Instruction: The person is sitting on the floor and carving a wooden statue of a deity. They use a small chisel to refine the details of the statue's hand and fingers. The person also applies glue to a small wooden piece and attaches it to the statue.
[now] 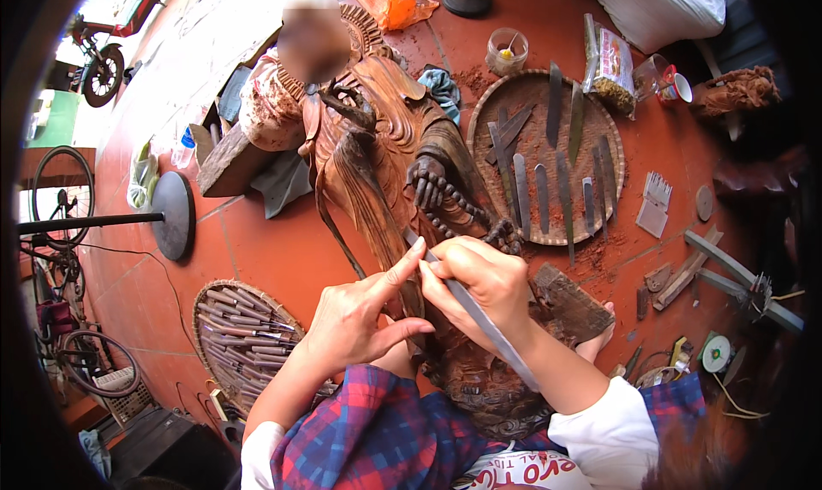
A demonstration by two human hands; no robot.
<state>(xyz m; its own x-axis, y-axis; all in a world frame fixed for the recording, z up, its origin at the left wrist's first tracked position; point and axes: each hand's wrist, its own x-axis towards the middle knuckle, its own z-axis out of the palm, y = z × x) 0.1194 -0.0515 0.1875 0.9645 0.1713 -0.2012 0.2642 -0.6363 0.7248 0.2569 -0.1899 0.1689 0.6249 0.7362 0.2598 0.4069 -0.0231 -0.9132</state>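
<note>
A carved wooden statue of a robed figure with beads lies before me, its head end away from me. In my right hand is a long, flat grey metal file, held at a slant with its far end against the robe folds. My left hand has its thumb and index finger spread apart. That index fingertip lies at the file's far end, touching or very close to it. Which part of the carving sits under the file is partly hidden by my hands.
To the right, a round woven tray holds several flat files. A basket of handled carving tools sits at left. Wooden blocks lie by the statue. A black round stand base stands left, a metal stand right, on red tiles.
</note>
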